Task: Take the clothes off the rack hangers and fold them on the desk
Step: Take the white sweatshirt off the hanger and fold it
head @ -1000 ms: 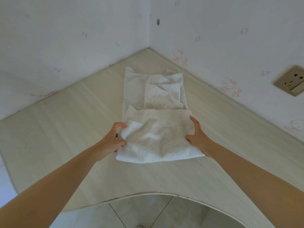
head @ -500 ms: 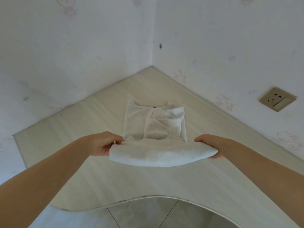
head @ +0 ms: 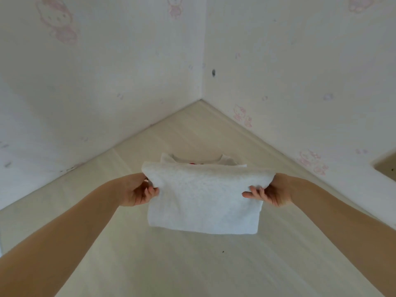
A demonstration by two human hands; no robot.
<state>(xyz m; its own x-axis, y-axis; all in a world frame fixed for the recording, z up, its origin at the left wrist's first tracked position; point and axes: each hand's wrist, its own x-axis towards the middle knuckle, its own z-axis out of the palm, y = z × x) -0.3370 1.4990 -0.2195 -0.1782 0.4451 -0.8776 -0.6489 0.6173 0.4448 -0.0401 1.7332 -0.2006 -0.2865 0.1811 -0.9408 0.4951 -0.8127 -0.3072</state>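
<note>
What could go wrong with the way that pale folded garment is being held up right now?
The garment is pinched only at its upper corners by the left hand and right hand, so its hanging lower part could swing open and undo the fold. Its far end lies on the desk; laid down unevenly, the edges may not line up.

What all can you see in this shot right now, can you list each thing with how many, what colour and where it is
garment: one, white, folded over and held up above the desk, centre of view; its far part with a bit of red shows behind the fold
desk: one, pale wood grain, fills the lower view and runs into the wall corner
walls: two, white with faint pink cartoon prints, meeting in a corner behind the desk
wall socket: one, beige, right edge, partly cut off
left hand: one, gripping the garment's left edge
right hand: one, gripping the garment's right edge
</note>
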